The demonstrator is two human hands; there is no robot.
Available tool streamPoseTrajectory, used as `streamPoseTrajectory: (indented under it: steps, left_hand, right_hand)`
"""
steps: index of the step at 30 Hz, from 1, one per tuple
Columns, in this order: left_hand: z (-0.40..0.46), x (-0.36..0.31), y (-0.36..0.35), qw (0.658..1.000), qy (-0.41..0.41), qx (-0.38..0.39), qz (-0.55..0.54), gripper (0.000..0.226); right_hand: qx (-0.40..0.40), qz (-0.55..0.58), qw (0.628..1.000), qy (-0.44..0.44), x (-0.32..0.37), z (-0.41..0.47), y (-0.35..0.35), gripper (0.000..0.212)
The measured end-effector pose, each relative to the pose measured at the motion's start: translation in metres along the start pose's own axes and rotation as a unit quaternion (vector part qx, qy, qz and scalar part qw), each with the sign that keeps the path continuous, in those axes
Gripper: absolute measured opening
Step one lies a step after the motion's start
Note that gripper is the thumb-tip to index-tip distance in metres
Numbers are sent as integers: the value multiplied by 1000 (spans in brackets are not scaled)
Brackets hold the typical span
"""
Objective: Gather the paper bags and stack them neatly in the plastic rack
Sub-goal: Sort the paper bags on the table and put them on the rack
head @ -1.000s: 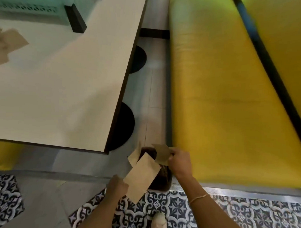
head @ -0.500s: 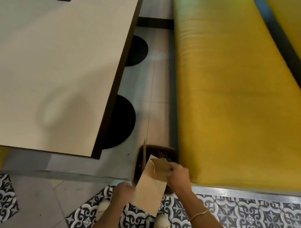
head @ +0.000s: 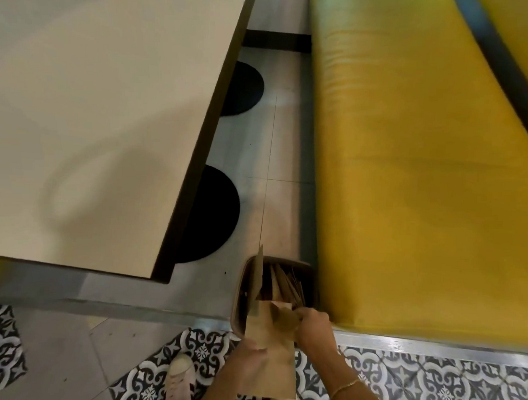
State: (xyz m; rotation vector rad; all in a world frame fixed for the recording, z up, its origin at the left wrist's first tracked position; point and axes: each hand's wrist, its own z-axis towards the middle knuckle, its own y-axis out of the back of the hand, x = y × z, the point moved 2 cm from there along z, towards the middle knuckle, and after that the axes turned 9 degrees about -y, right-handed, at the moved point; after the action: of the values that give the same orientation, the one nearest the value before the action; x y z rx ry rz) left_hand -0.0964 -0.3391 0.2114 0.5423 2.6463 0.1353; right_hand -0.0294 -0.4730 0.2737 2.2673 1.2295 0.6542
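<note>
The left hand grips the lower part of a paper bag while the right hand pinches its top over the brown rack on the floor, so feeding it in beside the stacked bags seems next.

Warm indoor light falling evenly from overhead, moderately bright. Soft looping shadow lying across pale counter; darker shade pooling under its edge around black round bases. Faint glare shining off grey floor tiles and metal strip. Yellow bench smearing with motion blur, seams streaking. Hands and paper bag looking soft. Wide-angle lens bending straight edges toward frame borders.
</note>
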Motion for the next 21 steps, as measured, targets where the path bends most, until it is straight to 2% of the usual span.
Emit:
streamPoseTrajectory:
  steps: [3, 5, 9, 11, 14, 17, 21]
  left_hand:
    - [5, 3, -4, 999, -28, -14, 37, 6]
    - [4, -1, -2, 999, -28, -33, 29, 18]
    - [3, -29, 11, 997, -28, -47, -63, 11]
    - [0, -56, 23, 996, -37, -32, -72, 11]
    - [-2, -92, 42, 997, -55, 2, -58, 6]
    - [1, -110, 54, 998, -55, 9, -7, 6]
    - [5, -115, 53, 997, -56, 29, 38, 9]
  right_hand:
    - [2, -8, 1000, 5, -6, 8, -9, 39]
    - [21, -34, 999, 18, -6, 8, -10, 40]
    - [49, -60, 997, 16, -5, 10, -12, 39]
    - [69, -55, 996, -2, -6, 10, -11, 36]
    - [102, -29, 994, -11, -5, 8, -8, 30]
    - [117, -42, 992, -17, -5, 13, -6, 35]
    - [88, -20, 995, -29, -5, 18, -1, 34]
